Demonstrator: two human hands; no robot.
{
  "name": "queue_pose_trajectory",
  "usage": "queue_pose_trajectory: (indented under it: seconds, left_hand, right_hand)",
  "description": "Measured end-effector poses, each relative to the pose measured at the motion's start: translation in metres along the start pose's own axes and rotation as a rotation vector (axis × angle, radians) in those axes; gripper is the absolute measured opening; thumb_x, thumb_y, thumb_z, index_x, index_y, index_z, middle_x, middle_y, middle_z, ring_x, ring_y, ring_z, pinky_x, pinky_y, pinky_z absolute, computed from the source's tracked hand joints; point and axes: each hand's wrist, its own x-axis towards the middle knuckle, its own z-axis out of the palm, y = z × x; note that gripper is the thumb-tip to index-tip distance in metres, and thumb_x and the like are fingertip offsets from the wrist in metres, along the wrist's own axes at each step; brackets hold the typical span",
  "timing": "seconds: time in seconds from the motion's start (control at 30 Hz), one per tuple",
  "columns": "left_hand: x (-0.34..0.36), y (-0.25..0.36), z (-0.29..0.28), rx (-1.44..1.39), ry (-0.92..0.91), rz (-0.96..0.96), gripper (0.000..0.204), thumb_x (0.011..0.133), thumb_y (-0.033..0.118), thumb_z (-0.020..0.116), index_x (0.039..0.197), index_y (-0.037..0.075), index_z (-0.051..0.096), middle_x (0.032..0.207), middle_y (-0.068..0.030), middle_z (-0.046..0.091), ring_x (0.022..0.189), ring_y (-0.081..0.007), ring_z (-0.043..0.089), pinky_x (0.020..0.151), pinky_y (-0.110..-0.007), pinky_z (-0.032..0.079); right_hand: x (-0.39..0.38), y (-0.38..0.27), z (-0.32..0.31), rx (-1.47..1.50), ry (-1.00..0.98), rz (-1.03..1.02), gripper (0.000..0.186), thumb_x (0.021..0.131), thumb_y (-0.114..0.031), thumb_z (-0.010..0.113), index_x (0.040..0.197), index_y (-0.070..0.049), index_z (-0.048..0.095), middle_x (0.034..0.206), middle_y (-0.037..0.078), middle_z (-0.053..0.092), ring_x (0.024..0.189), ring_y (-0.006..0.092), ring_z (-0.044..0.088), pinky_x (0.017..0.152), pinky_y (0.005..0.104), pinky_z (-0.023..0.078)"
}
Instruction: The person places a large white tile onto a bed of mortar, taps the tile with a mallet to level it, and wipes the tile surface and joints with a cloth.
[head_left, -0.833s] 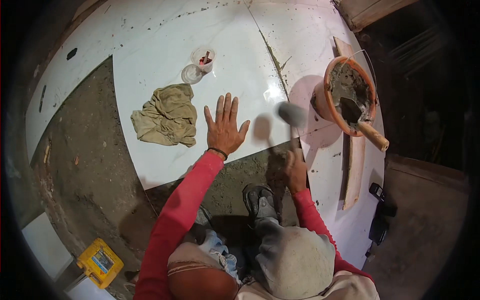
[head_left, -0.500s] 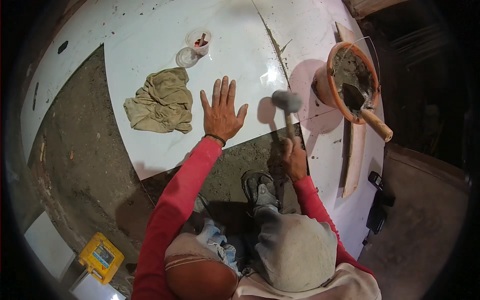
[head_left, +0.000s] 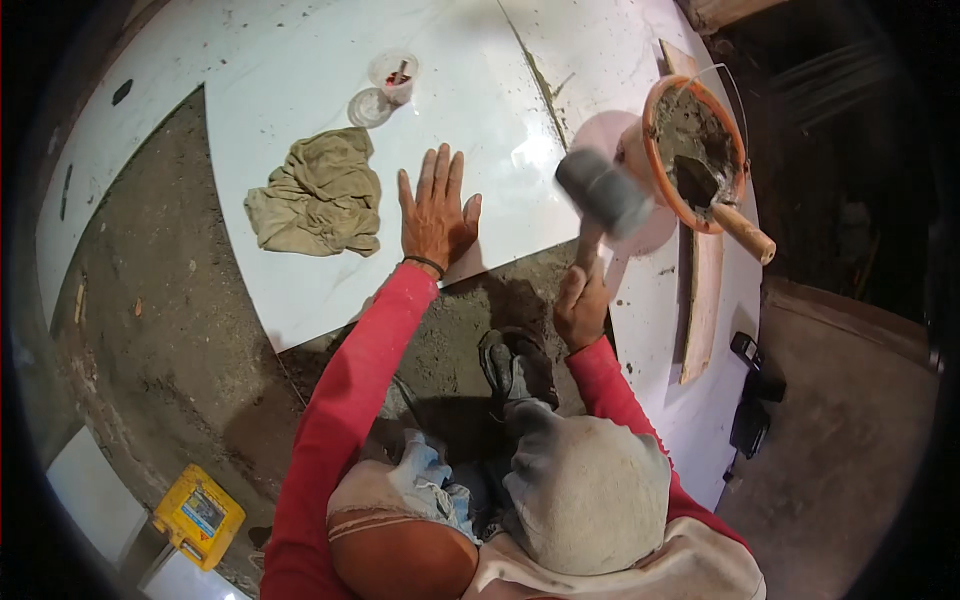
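Near right, the mallet (head_left: 605, 190) was gripped by the right hand (head_left: 582, 310), its handle firmly wrapped, its blurred head raised! Just left, the white tile (head_left: 500, 110) was covered by the left hand (head_left: 437, 228), palm down, thumb apart, nothing grasped. A square face and measured force seemed called for, fingers best left clear. Farther left, a cloth (head_left: 325, 195) was crumpled; farther right, grey mix (head_left: 690, 125) was held by the bucket (head_left: 634, 150).

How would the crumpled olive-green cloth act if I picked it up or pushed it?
The crumpled olive-green cloth would probably hang floppy, given its loose folds. It looks thin, so likely light. Pushed, it might slide, as the glossy white tile beneath looks smooth.
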Motion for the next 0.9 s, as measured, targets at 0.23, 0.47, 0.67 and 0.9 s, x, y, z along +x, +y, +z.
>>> queue_pose_trajectory:
  seconds: [0.23, 0.47, 0.67, 0.9]
  left_hand:
    - [-0.043, -0.056, -0.056, 0.043, 0.043, -0.057, 0.069, 0.099, 0.034, 0.064, 0.162, 0.015, 0.044, 0.172, -0.0090, 0.037, 0.160, -0.0282, 0.031, 0.127, -0.066, 0.020]
    - [-0.075, -0.075, -0.047, 0.003, -0.001, -0.180, 0.068, 0.104, 0.043, 0.056, 0.165, 0.017, 0.041, 0.169, -0.0138, 0.040, 0.154, -0.0308, 0.041, 0.128, -0.064, 0.019]
    - [-0.075, -0.074, -0.053, 0.019, 0.034, -0.134, 0.065, 0.103, 0.043, 0.055, 0.158, 0.010, 0.049, 0.170, -0.0111, 0.038, 0.160, -0.0256, 0.028, 0.130, -0.060, 0.020]
    - [-0.079, -0.073, -0.052, 0.040, 0.104, -0.151, 0.066, 0.101, 0.042, 0.058, 0.158, 0.010, 0.049, 0.170, -0.0101, 0.040, 0.158, -0.0257, 0.031, 0.126, -0.059, 0.025]
  right_hand:
    - [0.017, -0.016, 0.001, 0.098, -0.102, 0.012, 0.024, 0.112, -0.022, 0.054, 0.118, 0.000, 0.062, 0.077, 0.017, 0.066, 0.065, 0.0305, 0.065, 0.060, 0.0412, 0.049]
    - [-0.003, 0.017, 0.027, -0.362, -0.505, 0.098, 0.034, 0.113, -0.026, 0.047, 0.129, 0.003, 0.052, 0.096, 0.027, 0.071, 0.083, 0.0431, 0.072, 0.069, 0.0500, 0.054]
    - [-0.002, 0.023, 0.011, 0.455, 0.103, -0.040, 0.038, 0.116, -0.034, 0.047, 0.099, -0.002, 0.060, 0.084, 0.006, 0.056, 0.071, 0.0122, 0.052, 0.062, 0.0263, 0.042]
    - [-0.015, 0.073, 0.014, -0.034, -0.205, -0.076, 0.033, 0.114, -0.030, 0.050, 0.116, 0.002, 0.057, 0.092, 0.010, 0.059, 0.085, 0.0172, 0.059, 0.075, 0.0294, 0.049]
